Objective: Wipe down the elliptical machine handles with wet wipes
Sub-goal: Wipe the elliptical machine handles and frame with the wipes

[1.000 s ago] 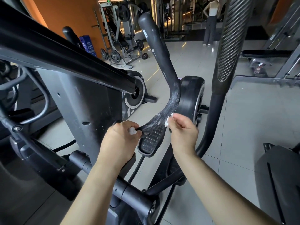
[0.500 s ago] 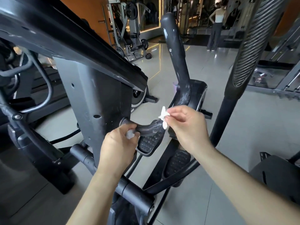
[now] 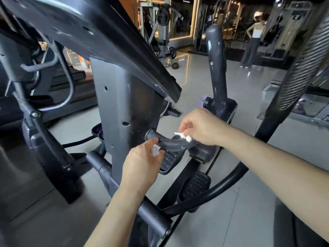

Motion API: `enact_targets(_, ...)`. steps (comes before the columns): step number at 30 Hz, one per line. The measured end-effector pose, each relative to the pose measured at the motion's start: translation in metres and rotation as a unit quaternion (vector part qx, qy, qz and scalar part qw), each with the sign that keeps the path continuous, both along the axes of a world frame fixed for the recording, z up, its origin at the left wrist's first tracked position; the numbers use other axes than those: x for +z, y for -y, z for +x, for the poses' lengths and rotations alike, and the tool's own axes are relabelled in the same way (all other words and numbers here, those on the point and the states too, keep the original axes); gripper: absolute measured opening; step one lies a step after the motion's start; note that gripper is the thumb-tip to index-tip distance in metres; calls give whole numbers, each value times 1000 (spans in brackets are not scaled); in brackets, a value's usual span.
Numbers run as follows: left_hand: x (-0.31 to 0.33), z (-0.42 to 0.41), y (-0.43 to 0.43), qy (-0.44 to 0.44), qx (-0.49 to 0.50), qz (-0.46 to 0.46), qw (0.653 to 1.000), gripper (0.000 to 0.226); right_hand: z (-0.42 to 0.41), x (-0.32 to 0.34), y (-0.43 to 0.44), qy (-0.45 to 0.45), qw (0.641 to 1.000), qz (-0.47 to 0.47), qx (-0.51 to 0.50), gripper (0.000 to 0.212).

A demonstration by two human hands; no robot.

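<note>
Pale glossy floor tiles (image 3: pixel 231 220) run back into a dim gym hall, where a weight rack (image 3: pixel 161 24) stands by an orange wall (image 3: pixel 131 8); a person (image 3: pixel 252 41) in a white top stands far off, hands on hips, well apart from the work; any lettering back there is too small to read.

Close in, the elliptical's grey column (image 3: pixel 124 104) fills the middle under a slanted dark console panel (image 3: pixel 106 36), which blocks the upper left of the view; a dark treadmill-like deck (image 3: pixel 85 93) lies behind it at the left.

From a socket in the column's right face the black handle (image 3: pixel 170 143) curves out to the right, then bends up to a rounded tip; pale scuffs mark it. The right hand (image 3: pixel 201 127) lies over the bend and hides it; thumb and fingertips are closed in a pinch on a crumpled white wet wipe (image 3: pixel 183 137) that touches the handle's top. The left hand (image 3: pixel 142 166) comes up from below, just beside the socket; its fingers are curled round a second small wad (image 3: pixel 154 151) of white wipe at the handle's underside.

A studded pedal (image 3: pixel 170 161) sits right under the handle; a second pedal (image 3: pixel 195 184) lies lower and nearer; a ribbed black grip (image 3: pixel 306 68) on a long swing arm crosses the right edge; a lilac cup-like thing (image 3: pixel 203 100) peeks out beside the handle's upright part.
</note>
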State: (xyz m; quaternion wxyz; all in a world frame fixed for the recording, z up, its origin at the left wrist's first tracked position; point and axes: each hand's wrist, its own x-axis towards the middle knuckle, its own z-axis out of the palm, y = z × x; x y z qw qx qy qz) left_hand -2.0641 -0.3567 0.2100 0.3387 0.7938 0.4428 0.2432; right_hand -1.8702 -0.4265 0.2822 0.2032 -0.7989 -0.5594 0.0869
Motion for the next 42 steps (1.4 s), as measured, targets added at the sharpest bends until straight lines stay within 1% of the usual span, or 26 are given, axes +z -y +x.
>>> enact_targets(2, -1, 0, -1, 3, 2, 3, 1000, 38, -9, -5, -5, -4, 1000, 10, 3, 12)
enact_targets(4, -1, 2, -1, 5, 2, 8, 1000, 38, -22, -14, -9, -28, 999, 30, 15, 12)
enact_targets(6, 0, 5, -1, 6, -1, 16, 1000, 37, -24, -15, -5, -25, 998, 47, 15, 15)
enact_targets(8, 2, 9, -1, 3, -12, 31, 999, 36, -15, -11, 8, 9, 999, 41, -3, 20)
enact_targets(10, 6, 13, 1, 6, -28, 38, 999, 33, -2, -7, 21, 36, 998, 45, -34, 21)
enact_targets(12, 9, 17, 3, 8, -38, 44, 998, 31, 4, -5, 31, 24, 995, 77, -66, 19)
enact_targets(14, 15, 25, 8, 29, -56, 39, 997, 30, 4, -5, 38, -60, 984, 134, -97, 18)
enact_targets(16, 24, 36, 14, 76, -83, 11, 994, 32, 4, -5, 43, -164, 957, 200, -131, 19)
enact_targets(18, 35, 48, 20, 102, -111, 0, 988, 34, 6, -2, 48, -229, 926, 257, -156, 18)
enact_targets(20, 44, 61, 22, 109, -132, 22, 985, 37, 8, 3, 53, -275, 899, 298, -163, 16)
enact_targets(22, 52, 72, 23, 138, -147, 34, 979, 34, 9, 7, 58, -318, 879, 319, -157, 14)
enact_targets(26, 63, 87, 28, 187, -179, 45, 965, 20, 16, 13, 64, -368, 856, 334, -144, 12)
enact_targets(28, 70, 91, 30, 194, -184, 51, 962, 17, 19, 16, 66, -368, 852, 344, -141, 12)
enact_targets(30, 74, 94, 30, 191, -187, 57, 962, 14, 21, 19, 65, -360, 858, 343, -130, 12)
enact_targets(33, 82, 99, 30, 211, -178, 46, 960, 20, 24, 25, 63, -357, 865, 335, -103, 16)
enact_targets(35, 88, 103, 29, 227, -165, 47, 959, 17, 26, 31, 60, -351, 866, 340, -100, 16)
enact_targets(38, 105, 110, 24, 272, -139, 46, 951, 19, 32, 46, 54, -305, 867, 373, -130, 21)
enact_targets(40, 119, 117, 15, 291, -99, 83, 948, 28, 38, 56, 47, -268, 861, 403, -158, 27)
enact_targets(42, 137, 128, 7, 301, -66, 110, 945, 30, 45, 65, 40, -242, 852, 427, -179, 32)
